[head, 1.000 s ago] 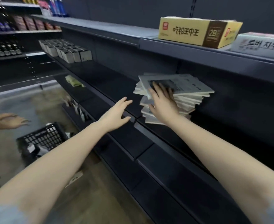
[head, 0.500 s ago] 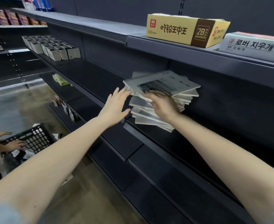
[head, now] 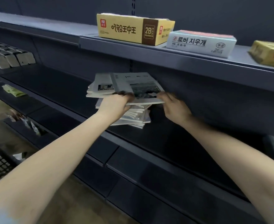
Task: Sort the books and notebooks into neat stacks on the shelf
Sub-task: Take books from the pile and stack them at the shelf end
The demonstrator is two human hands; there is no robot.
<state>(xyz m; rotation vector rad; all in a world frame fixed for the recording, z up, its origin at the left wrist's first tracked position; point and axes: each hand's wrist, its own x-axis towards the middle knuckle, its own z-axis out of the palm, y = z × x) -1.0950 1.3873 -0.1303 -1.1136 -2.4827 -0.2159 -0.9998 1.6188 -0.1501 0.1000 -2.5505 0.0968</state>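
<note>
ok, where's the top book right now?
Head view, centre: the top book is gripped at its near edge by the left hand and right hand, over the stack on the dark shelf, below the yellow box.

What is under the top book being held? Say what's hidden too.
Under the top book sits an uneven stack of books on the dark shelf. The left hand hides part of it; the lower covers cannot be seen.

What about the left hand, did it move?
Yes. The left hand went forward past the shelf edge to grip the top book.
</note>
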